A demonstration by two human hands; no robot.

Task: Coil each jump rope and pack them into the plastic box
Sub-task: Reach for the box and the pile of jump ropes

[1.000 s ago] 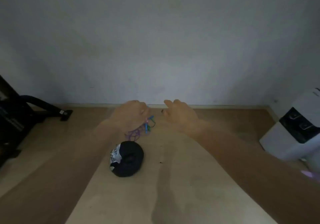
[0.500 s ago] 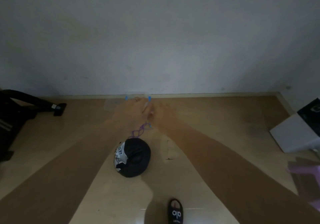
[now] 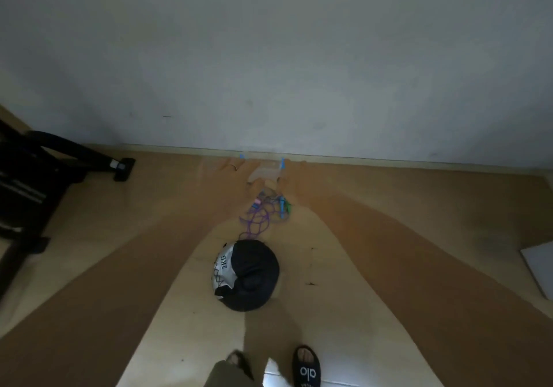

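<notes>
A small clear plastic box [image 3: 266, 171] with blue latches sits on the wooden floor close to the baseboard. My left hand [image 3: 230, 174], wearing a ring, clasps its left side. My right hand [image 3: 296, 178] clasps its right side. Both arms are stretched far forward. Just in front of the box lies a loose tangle of jump ropes [image 3: 263, 217], purple cord with blue, pink and green handles, uncoiled on the floor. The box is faint and blurred, so I cannot see what is inside it.
A black and white 2KG weighted ball [image 3: 247, 276] rests on the floor between my forearms. Black exercise equipment [image 3: 36, 183] stands at the left. A white object [image 3: 538, 270] is at the right edge. My feet in black slippers [image 3: 306, 367] are at the bottom.
Both hands went forward from above the rope tangle to the clear box by the wall and closed on its sides. The view tilted down, bringing my feet into sight.
</notes>
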